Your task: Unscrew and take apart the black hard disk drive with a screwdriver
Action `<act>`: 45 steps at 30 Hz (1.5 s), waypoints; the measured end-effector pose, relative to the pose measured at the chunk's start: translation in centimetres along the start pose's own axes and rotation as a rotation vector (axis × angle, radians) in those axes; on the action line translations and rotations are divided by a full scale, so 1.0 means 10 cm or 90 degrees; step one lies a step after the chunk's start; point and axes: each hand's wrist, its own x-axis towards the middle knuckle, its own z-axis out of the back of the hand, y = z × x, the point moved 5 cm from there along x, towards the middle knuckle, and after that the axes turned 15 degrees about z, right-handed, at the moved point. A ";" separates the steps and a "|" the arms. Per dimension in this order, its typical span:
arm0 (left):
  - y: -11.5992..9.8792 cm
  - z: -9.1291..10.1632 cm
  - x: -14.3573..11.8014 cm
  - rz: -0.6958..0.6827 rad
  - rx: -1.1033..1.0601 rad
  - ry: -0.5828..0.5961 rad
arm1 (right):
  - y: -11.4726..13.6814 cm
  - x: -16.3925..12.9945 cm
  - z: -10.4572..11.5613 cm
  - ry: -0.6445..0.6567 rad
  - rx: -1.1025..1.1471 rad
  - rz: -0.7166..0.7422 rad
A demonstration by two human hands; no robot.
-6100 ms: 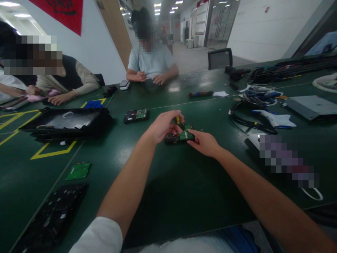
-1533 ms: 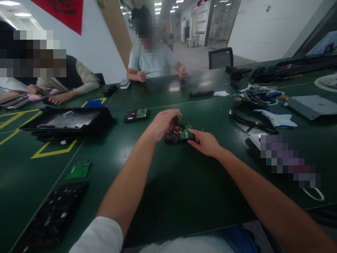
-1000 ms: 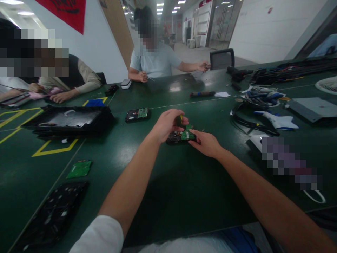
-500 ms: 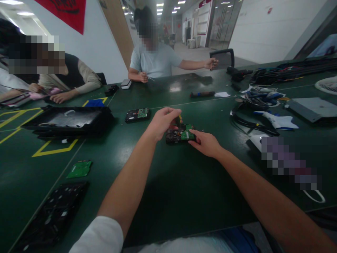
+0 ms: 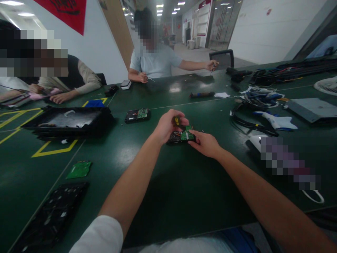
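Observation:
A hard drive (image 5: 176,137) with a green circuit board (image 5: 187,135) lies on the table in front of me. My right hand (image 5: 206,143) grips its right end, thumb and fingers closed at the edge. Above the drive's left part, my left hand (image 5: 166,127) is curled round a small screwdriver (image 5: 177,121) with a yellow and black handle; its tip is hidden behind the fingers. Another hard drive (image 5: 137,115) rests farther back to the left. Near my left forearm are a loose green circuit board (image 5: 79,169) and a larger black drive-like part (image 5: 52,214).
Stacked black trays (image 5: 68,117) stand at the left. Cables (image 5: 263,96), a white and blue star-shaped object (image 5: 281,121), a grey metal box (image 5: 310,110) and a blurred-out object (image 5: 286,160) lie to the right. Across the table sits a person (image 5: 158,59); others are at the left.
My left hand has turned and lowered over the drive, and the screwdriver handle now tilts toward me. My right hand keeps its hold on the drive.

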 end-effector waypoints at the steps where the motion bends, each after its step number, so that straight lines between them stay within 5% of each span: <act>1: 0.01 0.00 0.00 0.001 0.005 0.004 | 0.00 0.00 0.00 -0.001 0.000 0.000; 12: -0.10 0.09 -0.03 -0.018 0.245 -0.013 | -0.01 0.00 0.00 0.000 -0.001 -0.001; 18: -0.22 0.12 -0.12 -0.056 0.350 -0.107 | -0.01 0.00 0.00 -0.003 0.002 -0.008; 32: -0.01 0.02 -0.05 0.121 0.097 0.048 | 0.05 0.00 0.06 0.010 0.003 0.001; 41: -0.13 0.11 -0.11 0.060 0.193 -0.005 | 0.03 0.00 0.04 0.015 0.005 -0.010; 45: -0.08 0.02 -0.13 0.070 0.197 0.036 | 0.04 0.00 0.05 0.013 -0.002 -0.013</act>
